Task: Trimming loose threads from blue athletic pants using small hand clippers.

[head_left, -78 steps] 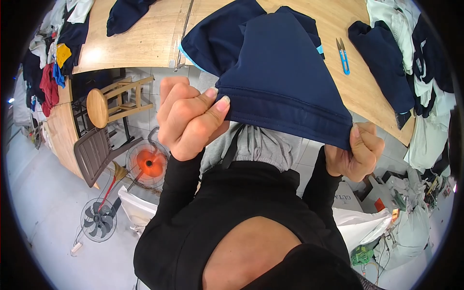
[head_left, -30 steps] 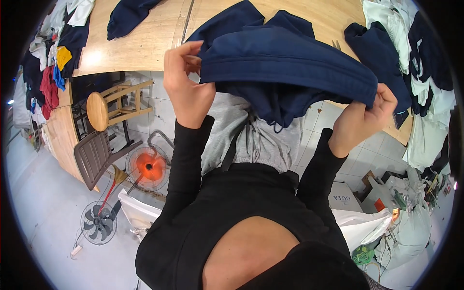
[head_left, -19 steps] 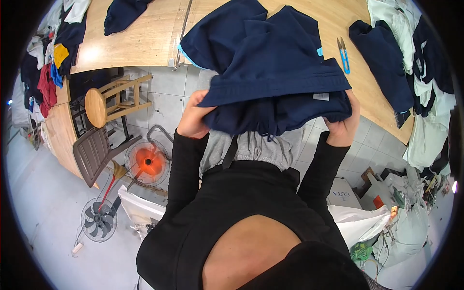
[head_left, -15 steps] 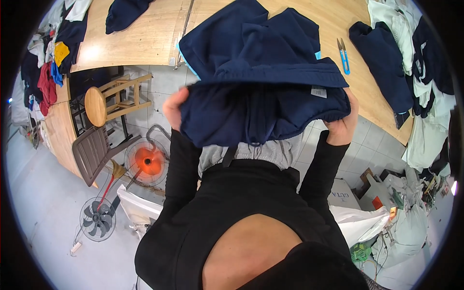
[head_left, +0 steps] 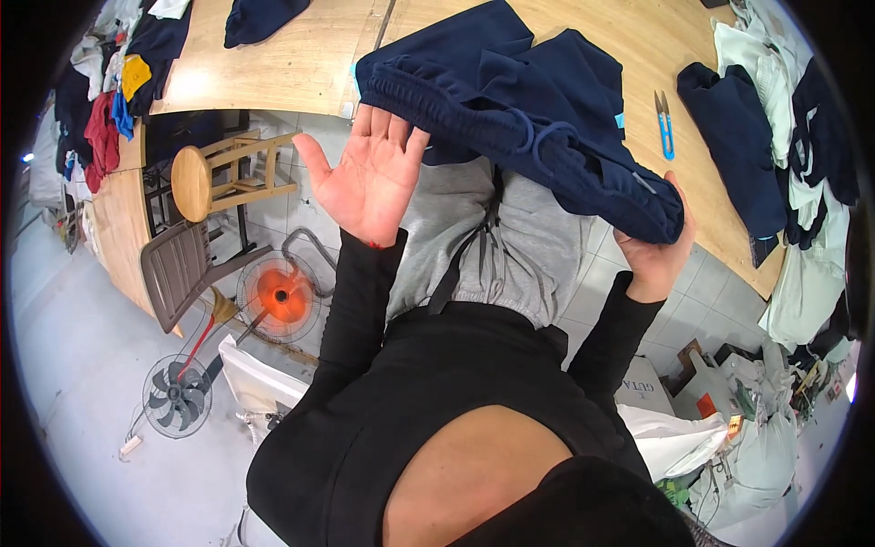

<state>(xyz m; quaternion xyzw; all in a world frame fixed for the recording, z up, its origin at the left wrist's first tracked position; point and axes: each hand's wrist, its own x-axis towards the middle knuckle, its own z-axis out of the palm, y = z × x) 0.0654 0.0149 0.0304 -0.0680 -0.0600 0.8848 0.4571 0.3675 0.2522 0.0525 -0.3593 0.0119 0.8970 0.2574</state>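
Navy blue drawstring shorts [head_left: 547,100] lie partly on the table, their elastic waistband toward me and a drawstring loop showing at the middle. My left hand [head_left: 369,173] is palm up, thumb spread away and fingers stretched out. Its fingertips go out of sight under the waistband's left end. My right hand [head_left: 658,242] grips the right end of the waistband, its thumb along the outer edge and its other fingers mostly hidden beneath the cloth.
Blue thread snips [head_left: 665,128] lie right of the shorts, beside another folded navy garment [head_left: 734,146]. White and dark clothes [head_left: 811,219] pile at the right edge. On the left are a wooden stool [head_left: 196,185], a brown chair [head_left: 173,273] and an orange-centred fan [head_left: 283,296].
The waistband, held wide before, has closed flat and turned its outside up, slanting down to the right. My left hand has let go and turned palm up; my right keeps its hold.
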